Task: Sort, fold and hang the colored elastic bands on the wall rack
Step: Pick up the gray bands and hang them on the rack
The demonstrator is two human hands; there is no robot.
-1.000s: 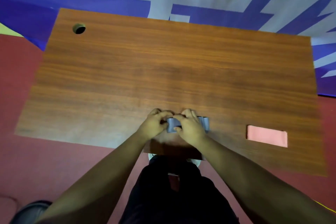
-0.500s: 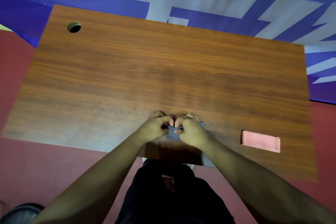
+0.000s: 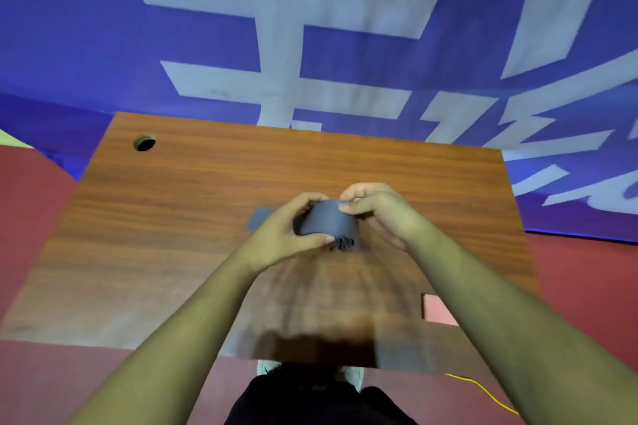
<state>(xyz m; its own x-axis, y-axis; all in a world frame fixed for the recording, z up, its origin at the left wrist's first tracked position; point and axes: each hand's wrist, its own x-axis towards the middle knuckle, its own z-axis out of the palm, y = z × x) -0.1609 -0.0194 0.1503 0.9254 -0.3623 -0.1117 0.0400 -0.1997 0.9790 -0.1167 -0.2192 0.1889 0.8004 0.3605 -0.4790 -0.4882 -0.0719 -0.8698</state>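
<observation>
A folded grey elastic band (image 3: 328,222) is held up above the wooden table (image 3: 172,217), its layered folds showing at the lower edge. My left hand (image 3: 286,235) grips its left side and lower edge, and a loose grey end (image 3: 257,217) sticks out behind that hand. My right hand (image 3: 376,209) pinches the band's upper right corner between thumb and fingers. A folded pink band (image 3: 436,309) lies flat on the table near its front right, partly hidden by my right forearm. No wall rack is in view.
A round cable hole (image 3: 144,142) sits at the table's far left corner. A blue banner with pale lettering (image 3: 310,28) hangs behind the table. The floor is red, and a yellow cable (image 3: 483,390) runs across it at the lower right.
Both hands have lifted the grey band off the table's front edge and raised it forward. The view has tilted up, showing more of the banner.
</observation>
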